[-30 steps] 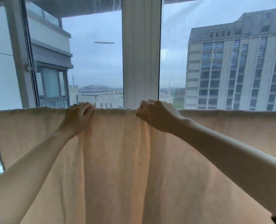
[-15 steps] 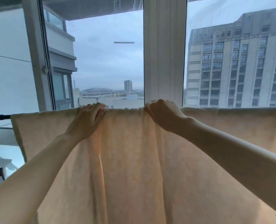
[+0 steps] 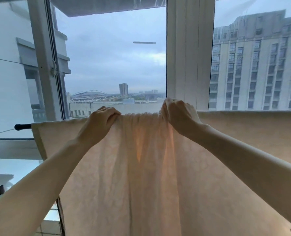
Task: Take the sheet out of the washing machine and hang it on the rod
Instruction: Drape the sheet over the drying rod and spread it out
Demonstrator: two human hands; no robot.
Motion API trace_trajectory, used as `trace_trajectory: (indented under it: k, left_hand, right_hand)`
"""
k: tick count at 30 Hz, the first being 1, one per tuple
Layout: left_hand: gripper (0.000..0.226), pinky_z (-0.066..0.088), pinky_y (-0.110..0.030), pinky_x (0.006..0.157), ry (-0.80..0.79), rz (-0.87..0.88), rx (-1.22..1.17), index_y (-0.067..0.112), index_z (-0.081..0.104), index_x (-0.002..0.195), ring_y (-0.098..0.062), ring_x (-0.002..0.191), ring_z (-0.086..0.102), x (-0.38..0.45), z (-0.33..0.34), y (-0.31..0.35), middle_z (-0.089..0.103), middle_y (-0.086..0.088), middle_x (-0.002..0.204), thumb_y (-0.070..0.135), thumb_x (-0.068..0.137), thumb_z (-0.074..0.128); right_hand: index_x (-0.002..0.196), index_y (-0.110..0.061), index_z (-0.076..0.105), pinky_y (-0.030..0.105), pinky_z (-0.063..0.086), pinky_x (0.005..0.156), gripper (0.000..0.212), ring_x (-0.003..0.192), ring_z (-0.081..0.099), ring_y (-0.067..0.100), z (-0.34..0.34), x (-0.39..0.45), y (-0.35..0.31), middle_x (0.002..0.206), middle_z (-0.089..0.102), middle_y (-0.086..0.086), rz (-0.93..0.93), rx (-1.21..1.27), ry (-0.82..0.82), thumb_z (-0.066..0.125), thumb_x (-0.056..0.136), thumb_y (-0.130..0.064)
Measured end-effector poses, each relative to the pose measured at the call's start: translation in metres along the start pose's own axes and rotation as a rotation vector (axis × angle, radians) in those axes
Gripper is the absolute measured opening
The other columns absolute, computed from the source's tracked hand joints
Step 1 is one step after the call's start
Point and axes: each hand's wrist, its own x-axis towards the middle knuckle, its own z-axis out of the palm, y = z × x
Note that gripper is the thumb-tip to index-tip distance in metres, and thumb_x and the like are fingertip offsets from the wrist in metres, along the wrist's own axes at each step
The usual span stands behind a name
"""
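1. The cream sheet [image 3: 149, 176] is already draped over the rod [image 3: 22, 126]. The left hand [image 3: 100, 123] and right hand [image 3: 178, 116] each pinch its bunched top fold.
2. Probably best to slide each grip outward to flatten the gathers between them.
3. There's bare rod left of the left grip, and the window frame [image 3: 190, 48] sits close behind.

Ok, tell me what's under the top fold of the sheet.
The sheet drapes over the rod, whose dark left end alone sticks out. The rest is covered. Left hand and right hand grip the fold.
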Motion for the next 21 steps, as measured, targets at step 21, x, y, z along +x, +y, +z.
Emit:
trace_trajectory:
  k: [21]
  left_hand:
    - [0.023,0.041,-0.033,0.084,0.414,-0.559,-0.116,-0.002,0.056,0.109,-0.029,0.097,0.056,-0.006,-0.047,-0.079,0.062,-0.02,0.106,0.013,0.099,0.043]
  right_hand:
    - [0.09,-0.011,0.057,0.039,0.056,0.072,0.01,0.071,0.062,0.016,0.029,0.039,-0.039,0.085,0.063,0.002,-0.126,0.197,-0.186,0.051,0.096,-0.017]
